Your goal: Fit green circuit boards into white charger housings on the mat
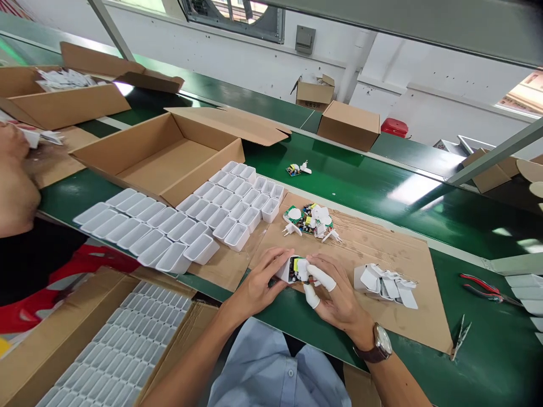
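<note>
Near the bench's front edge, my left hand [262, 282] is closed around a white plastic charger housing [284, 271]. My right hand [339, 299], with white finger covers on some fingers and a watch at the wrist, pinches a circuit board [294, 268] with yellow and white parts. One end of the board sits at the housing's open mouth; how deep it goes is hidden. Just beyond lies a pile of circuit boards [311, 221] with white plugs attached. To the right of my right hand is a group of assembled white pieces [386, 284] with flat flaps.
Rows of open white housings [169, 223] stand left, before an open carton [169, 152]. Another carton of housings [123, 339] is lower left. Pliers [487, 288] and tweezers [460, 339] lie right. One board [298, 168] rests farther back. A co-worker's arm [17, 181] shows left.
</note>
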Available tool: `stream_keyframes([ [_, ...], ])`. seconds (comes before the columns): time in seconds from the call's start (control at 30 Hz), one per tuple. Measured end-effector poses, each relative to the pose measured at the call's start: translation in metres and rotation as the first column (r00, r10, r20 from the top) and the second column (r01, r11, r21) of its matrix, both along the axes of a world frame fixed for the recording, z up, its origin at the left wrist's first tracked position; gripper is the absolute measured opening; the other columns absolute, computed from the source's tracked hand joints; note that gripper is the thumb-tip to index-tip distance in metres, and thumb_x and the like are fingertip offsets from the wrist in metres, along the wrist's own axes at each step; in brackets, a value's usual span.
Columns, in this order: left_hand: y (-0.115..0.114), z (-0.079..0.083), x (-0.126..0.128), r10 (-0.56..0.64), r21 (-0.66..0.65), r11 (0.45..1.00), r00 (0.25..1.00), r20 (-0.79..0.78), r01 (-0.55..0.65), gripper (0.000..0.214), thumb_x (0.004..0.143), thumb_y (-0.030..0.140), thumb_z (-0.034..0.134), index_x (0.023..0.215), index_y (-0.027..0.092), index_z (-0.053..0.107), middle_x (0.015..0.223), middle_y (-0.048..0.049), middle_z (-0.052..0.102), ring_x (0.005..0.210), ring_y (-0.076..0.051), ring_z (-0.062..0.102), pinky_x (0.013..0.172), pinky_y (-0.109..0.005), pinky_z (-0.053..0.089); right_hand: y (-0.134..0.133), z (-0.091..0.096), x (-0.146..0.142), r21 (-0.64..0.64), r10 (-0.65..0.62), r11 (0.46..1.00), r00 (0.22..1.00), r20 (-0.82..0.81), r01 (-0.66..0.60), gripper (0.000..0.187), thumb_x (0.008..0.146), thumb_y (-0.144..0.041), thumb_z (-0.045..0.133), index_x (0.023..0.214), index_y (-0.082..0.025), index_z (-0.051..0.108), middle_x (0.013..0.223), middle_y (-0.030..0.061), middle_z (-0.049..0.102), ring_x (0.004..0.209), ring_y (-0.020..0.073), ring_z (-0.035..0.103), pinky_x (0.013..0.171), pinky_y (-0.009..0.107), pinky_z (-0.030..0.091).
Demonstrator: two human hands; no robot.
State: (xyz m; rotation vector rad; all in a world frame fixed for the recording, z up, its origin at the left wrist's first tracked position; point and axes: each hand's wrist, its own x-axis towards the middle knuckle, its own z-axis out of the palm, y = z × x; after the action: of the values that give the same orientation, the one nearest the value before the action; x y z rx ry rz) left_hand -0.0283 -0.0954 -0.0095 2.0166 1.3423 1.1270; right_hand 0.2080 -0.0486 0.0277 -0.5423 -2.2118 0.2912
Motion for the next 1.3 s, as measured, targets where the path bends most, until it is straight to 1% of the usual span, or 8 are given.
stream_keyframes([
  [0.43,0.001,-0.004,0.0,0.005,-0.008,1.0,1.0,0.03,-0.005,0.065,0.104,0.021,0.06,0.164,0.037,0.043,0.152,-0.0095,0.057,0.143,-0.027,0.057,0.121,-0.046,0.051,0.002,0.001,-0.002,0.054,0.008,0.998,1.0,0.009,-0.009,0.065,0.099,-0.004,0.062,0.159,-0.022,0.044,0.138,0.0171,0.068,0.133,0.0295,0.062,0.104,0.053,0.062],
  [0.63,-0.001,-0.014,-0.001,-0.002,-0.043,0.999,0.999,0.05,0.004,0.052,0.102,0.027,0.062,0.153,0.034,0.058,0.147,-0.0103,0.063,0.139,-0.03,0.061,0.116,-0.045,0.056,0.002,-0.011,-0.007,0.073,0.027,0.997,1.0,-0.003,-0.027,0.051,0.101,-0.017,0.066,0.15,-0.021,0.052,0.134,0.0155,0.071,0.128,0.0278,0.065,0.104,0.048,0.061],
  [0.8,0.008,-0.032,-0.009,-0.03,-0.133,0.99,0.993,0.115,0.046,0.053,0.094,0.042,0.073,0.146,0.035,0.064,0.141,-0.0087,0.067,0.125,-0.031,0.072,0.098,-0.039,0.067,0.001,-0.018,-0.006,-0.15,0.055,0.987,0.998,-0.026,-0.059,0.057,0.097,-0.045,0.078,0.144,-0.023,0.057,0.129,0.0123,0.073,0.121,0.0223,0.069,0.109,0.037,0.057],
  [0.9,0.017,-0.028,-0.011,-0.081,-0.107,0.99,0.994,0.067,0.088,0.055,0.092,0.045,0.075,0.145,0.037,0.065,0.144,-0.0052,0.07,0.129,-0.033,0.071,0.101,-0.042,0.066,0.001,-0.013,-0.001,-0.394,-0.032,0.919,0.999,-0.026,0.019,0.035,0.109,-0.045,0.057,0.134,-0.022,0.066,0.119,0.01,0.075,0.11,0.0195,0.071,0.102,0.034,0.059],
  [0.97,0.018,-0.018,-0.011,-0.11,-0.094,0.989,0.994,0.014,0.111,0.051,0.096,0.044,0.07,0.146,0.036,0.065,0.147,-0.0048,0.07,0.131,-0.033,0.071,0.103,-0.043,0.065,0.0,-0.01,0.002,-0.496,-0.069,0.868,0.989,-0.132,-0.006,0.038,0.114,-0.042,0.043,0.126,-0.021,0.072,0.116,0.0092,0.075,0.104,0.019,0.072,0.098,0.034,0.06],
  [1.03,0.014,-0.01,-0.009,-0.118,-0.059,0.991,0.993,-0.011,0.117,0.05,0.101,0.039,0.064,0.151,0.033,0.06,0.149,-0.007,0.068,0.132,-0.031,0.07,0.107,-0.044,0.063,0.0,-0.009,0.002,-0.547,-0.09,0.836,0.973,-0.215,-0.044,0.038,0.113,-0.039,0.042,0.121,-0.022,0.075,0.114,0.0083,0.076,0.103,0.0196,0.072,0.098,0.035,0.06],
  [1.13,0.01,-0.004,-0.002,-0.048,0.105,0.993,0.999,0.003,0.047,0.056,0.101,0.032,0.065,0.155,0.028,0.053,0.15,-0.0104,0.067,0.138,-0.03,0.066,0.113,-0.046,0.058,0.002,-0.017,-0.001,-0.571,-0.115,0.82,0.963,-0.244,-0.047,0.03,0.106,-0.029,0.051,0.128,-0.022,0.072,0.118,0.0078,0.075,0.109,0.0209,0.071,0.1,0.037,0.06],
  [1.3,0.01,-0.004,0.007,0.009,0.249,0.968,0.997,0.071,-0.027,0.038,0.102,0.021,0.065,0.14,0.03,0.064,0.136,-0.0065,0.073,0.128,-0.023,0.071,0.11,-0.038,0.06,0.003,-0.034,-0.005,-0.551,-0.066,0.831,0.97,-0.233,-0.076,0.043,0.098,-0.016,0.057,0.139,-0.025,0.064,0.139,0.0094,0.068,0.126,0.0224,0.067,0.113,0.043,0.056],
])
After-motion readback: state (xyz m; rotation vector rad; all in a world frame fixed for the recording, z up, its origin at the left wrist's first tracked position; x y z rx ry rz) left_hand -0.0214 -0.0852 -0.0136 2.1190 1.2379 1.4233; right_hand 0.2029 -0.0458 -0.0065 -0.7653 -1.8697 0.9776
